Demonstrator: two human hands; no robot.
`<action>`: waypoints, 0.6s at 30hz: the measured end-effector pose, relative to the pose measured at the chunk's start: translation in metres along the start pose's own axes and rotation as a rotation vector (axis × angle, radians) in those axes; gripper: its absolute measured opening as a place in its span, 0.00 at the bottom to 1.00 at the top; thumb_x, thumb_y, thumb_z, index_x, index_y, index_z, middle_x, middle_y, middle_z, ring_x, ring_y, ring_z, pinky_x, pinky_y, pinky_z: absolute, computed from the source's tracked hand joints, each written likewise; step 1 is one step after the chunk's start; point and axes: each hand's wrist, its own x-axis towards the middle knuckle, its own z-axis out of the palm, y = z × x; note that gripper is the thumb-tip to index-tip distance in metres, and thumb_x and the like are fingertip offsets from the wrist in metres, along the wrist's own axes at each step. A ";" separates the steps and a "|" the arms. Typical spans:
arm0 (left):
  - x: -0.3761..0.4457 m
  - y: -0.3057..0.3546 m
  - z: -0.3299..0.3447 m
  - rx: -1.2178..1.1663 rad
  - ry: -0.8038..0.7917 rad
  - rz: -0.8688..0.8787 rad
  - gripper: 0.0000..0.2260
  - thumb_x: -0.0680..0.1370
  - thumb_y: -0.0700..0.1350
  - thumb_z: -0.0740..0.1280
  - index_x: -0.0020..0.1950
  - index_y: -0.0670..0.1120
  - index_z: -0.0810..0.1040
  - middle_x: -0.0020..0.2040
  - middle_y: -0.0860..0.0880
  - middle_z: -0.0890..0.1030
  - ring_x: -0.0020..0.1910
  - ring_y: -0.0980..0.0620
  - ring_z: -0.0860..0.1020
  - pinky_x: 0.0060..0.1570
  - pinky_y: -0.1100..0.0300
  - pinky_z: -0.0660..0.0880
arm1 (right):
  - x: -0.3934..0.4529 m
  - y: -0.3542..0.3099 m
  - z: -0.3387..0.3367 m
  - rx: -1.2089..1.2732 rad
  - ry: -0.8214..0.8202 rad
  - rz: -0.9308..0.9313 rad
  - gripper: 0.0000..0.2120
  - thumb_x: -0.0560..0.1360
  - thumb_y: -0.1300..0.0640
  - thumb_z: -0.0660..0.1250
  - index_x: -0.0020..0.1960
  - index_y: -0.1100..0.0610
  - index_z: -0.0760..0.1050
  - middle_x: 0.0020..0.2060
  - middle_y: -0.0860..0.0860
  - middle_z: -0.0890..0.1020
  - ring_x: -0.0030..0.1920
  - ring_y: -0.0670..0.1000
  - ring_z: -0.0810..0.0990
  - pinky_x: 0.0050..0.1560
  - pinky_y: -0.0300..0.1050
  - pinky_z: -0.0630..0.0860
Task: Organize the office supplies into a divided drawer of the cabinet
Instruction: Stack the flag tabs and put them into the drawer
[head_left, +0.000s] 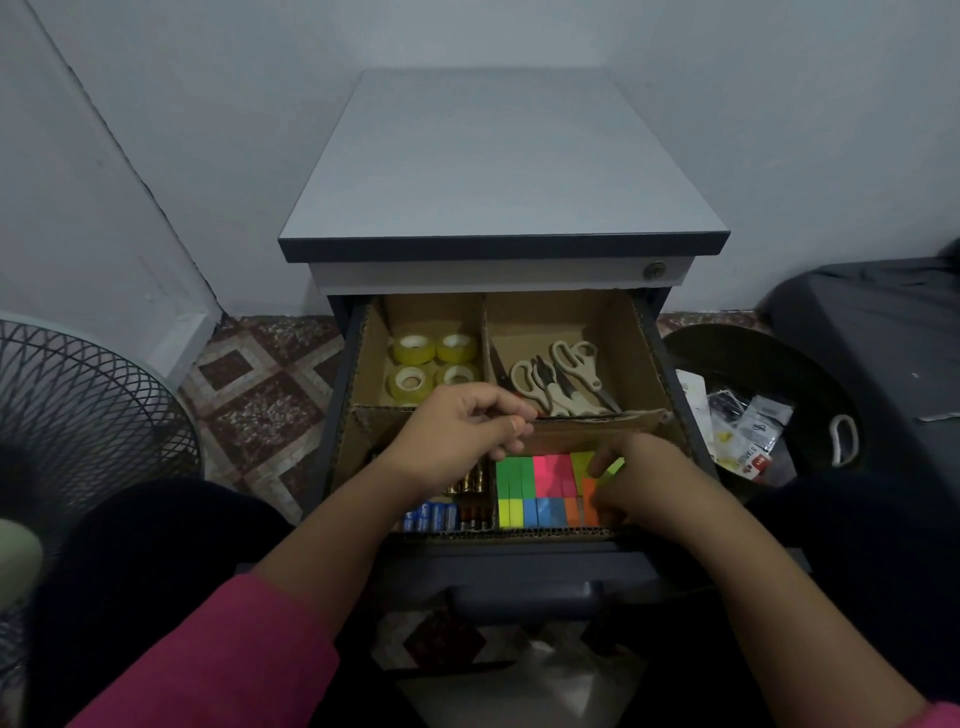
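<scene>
Right hand (641, 480) pinches sticky notes (540, 488) against the drawer's (670, 364) right edge.

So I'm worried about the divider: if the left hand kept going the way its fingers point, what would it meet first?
Probably the cardboard divider itself: the left hand points right along it, fingertips already at its edge. Depth is unclear; it may pass above, toward the scissors.

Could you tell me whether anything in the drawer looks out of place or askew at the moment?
Mostly tidy. One yellow-green sticky note pad sits tilted at the right hand, out of line with the flat rows of sticky notes. The cardboard divider under the left hand looks slightly bent.
</scene>
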 end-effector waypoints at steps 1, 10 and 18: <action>0.000 0.000 0.000 -0.006 -0.001 -0.001 0.07 0.78 0.33 0.64 0.50 0.42 0.80 0.46 0.45 0.83 0.39 0.58 0.81 0.37 0.68 0.76 | 0.000 0.001 0.001 -0.035 0.003 0.005 0.12 0.70 0.63 0.71 0.46 0.50 0.74 0.47 0.53 0.79 0.49 0.53 0.80 0.48 0.44 0.77; 0.001 -0.001 0.000 -0.013 -0.002 -0.004 0.07 0.78 0.33 0.65 0.50 0.43 0.81 0.45 0.46 0.84 0.39 0.56 0.81 0.38 0.68 0.76 | 0.001 0.000 0.005 -0.154 0.033 -0.019 0.13 0.69 0.60 0.73 0.50 0.52 0.73 0.56 0.53 0.77 0.56 0.52 0.76 0.47 0.39 0.70; 0.000 -0.001 0.000 -0.012 0.003 0.009 0.07 0.78 0.33 0.65 0.50 0.42 0.80 0.44 0.47 0.83 0.38 0.58 0.81 0.38 0.69 0.76 | 0.003 -0.002 0.004 -0.213 0.036 -0.035 0.12 0.69 0.59 0.74 0.51 0.57 0.79 0.52 0.53 0.80 0.54 0.52 0.78 0.50 0.42 0.74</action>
